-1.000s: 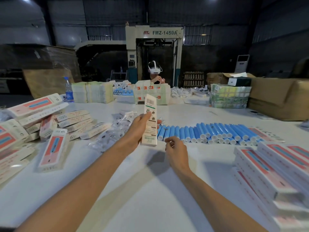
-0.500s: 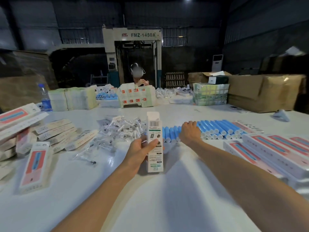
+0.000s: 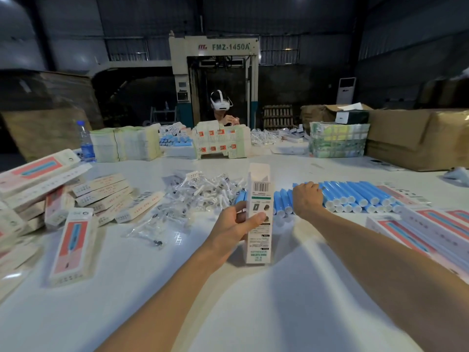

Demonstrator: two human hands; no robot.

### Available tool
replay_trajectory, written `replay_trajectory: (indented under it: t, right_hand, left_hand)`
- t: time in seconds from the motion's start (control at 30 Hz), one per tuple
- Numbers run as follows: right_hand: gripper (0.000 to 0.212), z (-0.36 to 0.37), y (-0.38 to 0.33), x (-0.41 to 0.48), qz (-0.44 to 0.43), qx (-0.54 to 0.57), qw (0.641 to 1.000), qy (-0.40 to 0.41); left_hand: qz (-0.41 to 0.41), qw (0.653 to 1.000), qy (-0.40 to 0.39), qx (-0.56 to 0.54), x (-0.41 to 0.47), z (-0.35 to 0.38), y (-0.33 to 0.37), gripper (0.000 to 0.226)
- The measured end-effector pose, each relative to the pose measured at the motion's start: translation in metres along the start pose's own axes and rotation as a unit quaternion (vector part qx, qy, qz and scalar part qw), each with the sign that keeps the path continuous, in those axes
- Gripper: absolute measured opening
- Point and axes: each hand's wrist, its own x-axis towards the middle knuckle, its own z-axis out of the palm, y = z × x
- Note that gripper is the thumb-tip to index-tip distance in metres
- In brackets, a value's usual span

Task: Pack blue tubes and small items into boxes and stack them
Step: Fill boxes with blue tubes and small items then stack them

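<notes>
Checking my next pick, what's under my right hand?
Blue tubes lie under your right hand. Its fingers are hidden, so whether they grip one cannot be seen.

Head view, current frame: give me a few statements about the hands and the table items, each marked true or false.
1. The left hand holds a white box upright, with its top flap open. True.
2. The right hand holds a second white box. False: it is on the row of blue tubes; whether it grips one is hidden.
3. The blue tubes lie flat, side by side, on the white table. True.
4. The water bottle lies on its side at the table's right end. False: it stands upright at the far left.
5. A person in a white headset is across the table. True.
</notes>
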Motion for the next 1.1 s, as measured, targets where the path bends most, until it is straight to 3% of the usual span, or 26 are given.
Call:
replay_trajectory:
  t: [0.1,0.17,0.23,0.27,0.33,0.4,0.47,0.53,0.57,0.63,0.77,0.87,0.97,1.1]
  right_hand:
    - [0.041,-0.001,-0.004,-0.002,-0.014,0.016,0.999,-0.031]
    - [0.042,-0.008,-0.009,-0.005,-0.005,0.045,0.999,0.0]
    - [0.038,-0.024,-0.015,-0.008,0.005,0.159,0.986,0.041]
    - [0.033,-0.037,-0.017,-0.009,0.008,0.266,0.962,0.057]
    - [0.023,-0.072,-0.02,-0.015,0.006,0.518,0.851,0.081]
    - [0.033,-0.109,-0.022,-0.029,-0.031,0.685,0.717,0.125]
    - [0.053,-0.138,-0.022,-0.045,-0.103,0.777,0.603,0.15]
    - [0.077,-0.156,-0.021,-0.057,-0.172,0.813,0.537,0.144]
    - [0.089,-0.161,-0.021,-0.061,-0.195,0.81,0.536,0.137]
    - [0.106,-0.162,-0.021,-0.066,-0.213,0.77,0.586,0.139]
    - [0.117,-0.145,-0.02,-0.066,-0.219,0.706,0.664,0.116]
    - [0.107,-0.135,-0.018,-0.066,-0.199,0.696,0.686,0.077]
    - [0.077,-0.134,-0.015,-0.068,-0.173,0.689,0.702,0.041]
    - [0.065,-0.136,-0.013,-0.073,-0.201,0.62,0.759,-0.009]
  left_hand:
    - [0.0,1.0,0.004,-0.001,0.001,-0.002,0.0,0.037]
    - [0.0,1.0,0.012,0.007,0.001,-0.003,0.0,0.036]
    - [0.001,1.0,0.023,0.01,0.0,-0.005,0.0,0.034]
    - [0.0,1.0,0.031,0.007,0.0,-0.006,0.001,0.034]
    - [-0.005,0.999,0.045,0.001,0.0,-0.008,0.005,0.034]
    - [-0.01,0.998,0.059,-0.003,-0.001,-0.009,0.008,0.037]
    - [-0.012,0.998,0.069,-0.008,-0.003,-0.011,0.01,0.046]
    - [-0.014,0.997,0.075,-0.004,-0.005,-0.013,0.012,0.055]
    - [-0.013,0.997,0.076,-0.002,-0.005,-0.013,0.012,0.058]
    - [-0.009,0.997,0.072,-0.002,-0.006,-0.012,0.012,0.06]
    - [-0.007,0.998,0.061,0.009,-0.007,-0.009,0.013,0.053]
    - [-0.007,0.999,0.051,0.018,-0.007,-0.009,0.012,0.046]
    - [-0.004,0.998,0.043,0.034,-0.008,-0.007,0.013,0.049]
    - [-0.001,0.998,0.039,0.048,-0.008,-0.005,0.013,0.048]
